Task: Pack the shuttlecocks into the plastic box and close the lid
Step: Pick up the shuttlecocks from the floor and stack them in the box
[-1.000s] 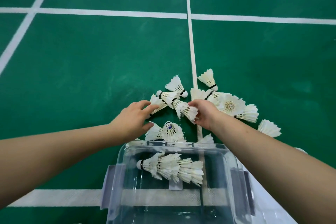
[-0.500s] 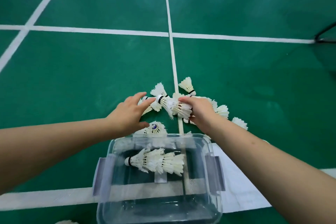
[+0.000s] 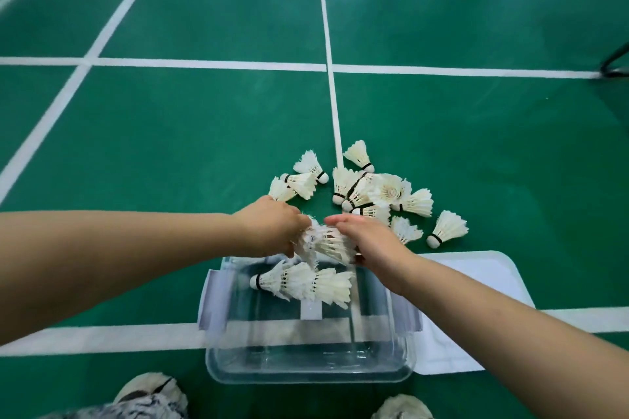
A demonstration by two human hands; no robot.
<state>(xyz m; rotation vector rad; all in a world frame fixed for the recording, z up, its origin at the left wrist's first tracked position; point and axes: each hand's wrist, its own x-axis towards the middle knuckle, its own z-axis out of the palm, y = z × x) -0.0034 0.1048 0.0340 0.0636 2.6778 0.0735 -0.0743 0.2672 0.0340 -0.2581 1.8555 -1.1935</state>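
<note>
The left hand (image 3: 269,231) reaches in from the left over the green court floor (image 3: 170,146), which is marked with white painted lines (image 3: 204,63). Its fingers are curled round the left end of a held stack of white feather shuttlecocks (image 3: 325,243), and its fingertips are hidden behind the feathers. Just beyond this hand, a small group of three shuttlecocks (image 3: 299,180) lies on the floor. The held stack hangs over the far rim of the clear rectangular plastic box (image 3: 306,372), which stands open on the floor across one white line. Inside the box, at its far end, a stored stack of nested shuttlecocks (image 3: 306,282) lies on its side, its black-banded cork tip pointing left. The right hand (image 3: 371,241) grips the right, feathered end of the held stack, with the fingers laid over the top and the thumb beneath. Beyond the right hand, a loose pile of white shuttlecocks (image 3: 377,194) rests on the floor, several of them overlapping. A single shuttlecock (image 3: 447,230) lies apart to the right of the pile. The white translucent plastic lid (image 3: 483,282) lies flat on the floor against the right side of the box, partly covered by the right forearm. A black frame part (image 3: 612,61) shows at the right edge.
</note>
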